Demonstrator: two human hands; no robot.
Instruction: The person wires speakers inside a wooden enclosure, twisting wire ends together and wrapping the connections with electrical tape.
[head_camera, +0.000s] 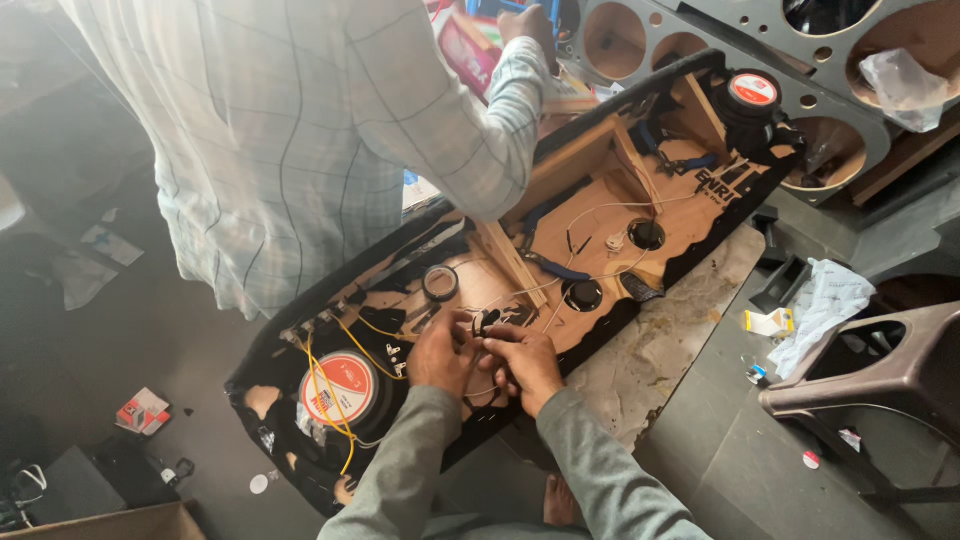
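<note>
Two arms in grey long sleeves reach up from the bottom edge of the view and meet near the centre. The left hand (443, 352) is seen from the back, knuckles up, with its fingers curled inward and the fingertips pinched close together. The right hand (524, 362) sits just beside it, touching or nearly touching, also back up, with fingers bent down and inward towards the left hand. Both wrists are straight, and the forearms angle towards each other.
</note>
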